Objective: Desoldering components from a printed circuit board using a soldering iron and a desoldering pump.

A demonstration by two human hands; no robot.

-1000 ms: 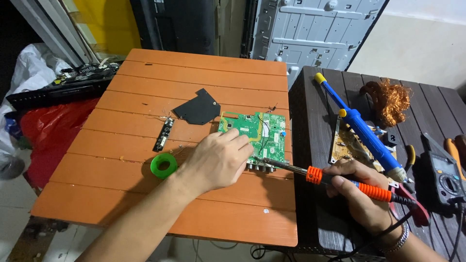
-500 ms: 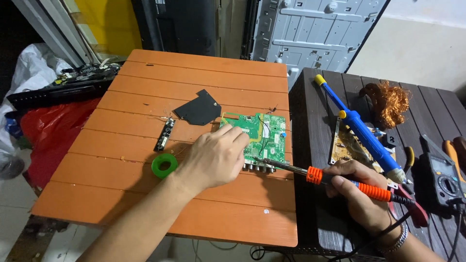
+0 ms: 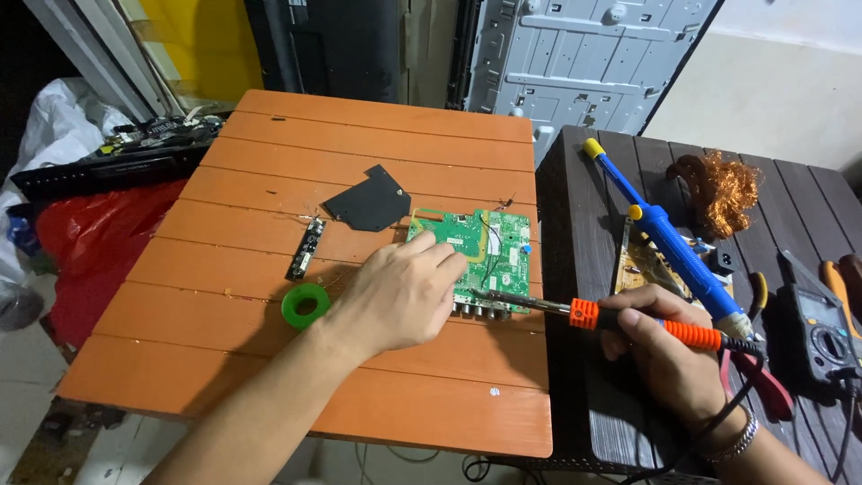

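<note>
I have the green circuit board [image 3: 476, 247] lying flat on the orange slatted desk [image 3: 269, 359], near its right edge, and the work on it looks to me under way, not finished. My left hand [image 3: 395, 292] rests palm down on the board's near left corner, fingers loosely spread, pinning it and gripping nothing. My right hand [image 3: 669, 355] is closed round the orange grip of the soldering iron [image 3: 628, 319], whose metal tip reaches in low to the board's near edge, by the row of metal connectors. I cannot tell whether the tip touches a joint or hangs just above it, nor how many joints are done; the board is too small in this view.

The green solder spool [image 3: 305, 305] sits on the desk just left of my left wrist, untouched. A narrow black strip board [image 3: 305, 249] lies beyond it, and a dark cut sheet [image 3: 370, 202] lies just behind the board. On the dark desk to the right, the blue desoldering pump [image 3: 664, 238] lies idle, with a tangle of copper wire [image 3: 723, 189] and a multimeter [image 3: 822, 328] farther out.
</note>
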